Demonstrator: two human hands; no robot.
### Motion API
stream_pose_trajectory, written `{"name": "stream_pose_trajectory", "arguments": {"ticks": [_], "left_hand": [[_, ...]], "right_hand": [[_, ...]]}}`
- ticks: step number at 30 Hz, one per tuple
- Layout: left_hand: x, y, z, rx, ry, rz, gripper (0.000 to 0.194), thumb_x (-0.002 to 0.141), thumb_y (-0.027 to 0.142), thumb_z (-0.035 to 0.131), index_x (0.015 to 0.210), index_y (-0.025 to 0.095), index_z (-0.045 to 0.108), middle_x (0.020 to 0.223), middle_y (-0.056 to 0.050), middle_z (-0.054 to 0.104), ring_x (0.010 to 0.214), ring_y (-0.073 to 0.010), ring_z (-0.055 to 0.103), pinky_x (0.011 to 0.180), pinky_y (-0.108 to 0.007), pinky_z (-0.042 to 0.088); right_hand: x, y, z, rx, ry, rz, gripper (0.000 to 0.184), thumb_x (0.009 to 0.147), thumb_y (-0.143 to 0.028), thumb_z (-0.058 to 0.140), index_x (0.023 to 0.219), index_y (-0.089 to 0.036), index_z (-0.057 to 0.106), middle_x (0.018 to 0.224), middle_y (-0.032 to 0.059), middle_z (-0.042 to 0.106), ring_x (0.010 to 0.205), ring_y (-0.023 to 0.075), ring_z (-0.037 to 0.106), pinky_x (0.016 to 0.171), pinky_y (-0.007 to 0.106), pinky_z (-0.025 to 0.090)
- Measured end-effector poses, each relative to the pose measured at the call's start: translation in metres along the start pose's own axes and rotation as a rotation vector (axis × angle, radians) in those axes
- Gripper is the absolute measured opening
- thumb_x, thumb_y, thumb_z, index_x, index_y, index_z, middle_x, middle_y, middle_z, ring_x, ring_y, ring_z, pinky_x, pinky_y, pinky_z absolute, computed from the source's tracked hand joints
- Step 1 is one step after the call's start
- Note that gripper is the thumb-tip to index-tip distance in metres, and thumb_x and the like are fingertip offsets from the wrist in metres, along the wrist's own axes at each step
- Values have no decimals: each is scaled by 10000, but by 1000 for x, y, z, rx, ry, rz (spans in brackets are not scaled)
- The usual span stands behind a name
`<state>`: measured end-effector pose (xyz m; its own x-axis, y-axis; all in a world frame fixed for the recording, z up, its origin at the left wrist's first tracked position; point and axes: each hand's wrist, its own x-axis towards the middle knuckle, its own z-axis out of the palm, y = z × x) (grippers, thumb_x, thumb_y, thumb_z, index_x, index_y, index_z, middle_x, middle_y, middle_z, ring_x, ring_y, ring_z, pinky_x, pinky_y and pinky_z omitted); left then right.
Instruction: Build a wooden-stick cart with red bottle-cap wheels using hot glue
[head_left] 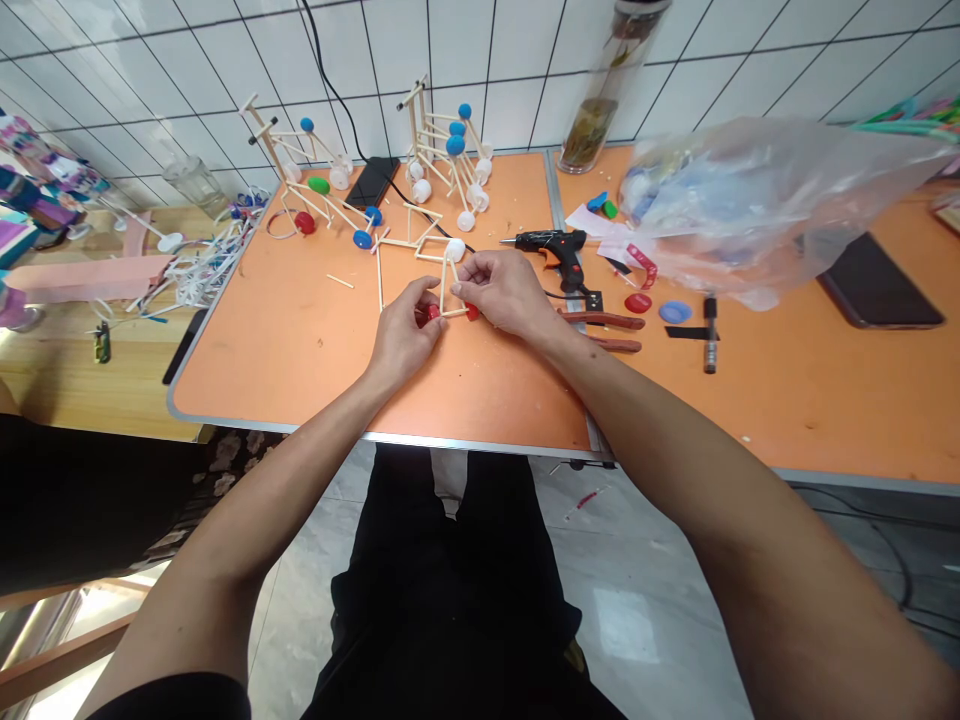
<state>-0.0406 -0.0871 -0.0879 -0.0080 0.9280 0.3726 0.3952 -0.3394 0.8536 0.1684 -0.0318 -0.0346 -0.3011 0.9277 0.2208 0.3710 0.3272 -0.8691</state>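
A frame of thin wooden sticks [414,246] lies on the orange table [300,340], with a white bottle cap [455,249] at its top joint. My left hand [406,332] pinches the frame's near end by a red cap [433,312]. My right hand [501,291] is closed on the same stick beside another red cap [472,312]. Both hands rest on the table, close together.
Two finished stick-and-cap models [322,185] [446,150] stand at the back by the tiled wall. A black glue gun [553,243], red-handled pliers [606,330], loose caps [675,312], a clear plastic bag [765,195], a phone [877,285] and a tall jar [611,85] lie to the right.
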Motion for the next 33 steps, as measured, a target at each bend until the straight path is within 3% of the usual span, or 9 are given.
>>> {"name": "stream_pose_trajectory", "arguments": {"ticks": [15,33], "left_hand": [[0,2,1,-3,7,-11,612,887,-43,746,1420,255,780,1036,30,806,874,-146,727,880,-310,625],[-1,3,1,9,8,-30,597,894,-11,746,1418,272,776,1037,23,786,883,-151,732,885,-315,635]], "right_hand": [[1,-2,-1,-12,2,4,188,953,-136,836,849,-240,718,815,-3,735,764,198,627,784,380,454],[0,-2,-2,-19,-11,25,165,965,-181,837,867,-252,725,845,21,773,814,225,695,764,386,492]]}}
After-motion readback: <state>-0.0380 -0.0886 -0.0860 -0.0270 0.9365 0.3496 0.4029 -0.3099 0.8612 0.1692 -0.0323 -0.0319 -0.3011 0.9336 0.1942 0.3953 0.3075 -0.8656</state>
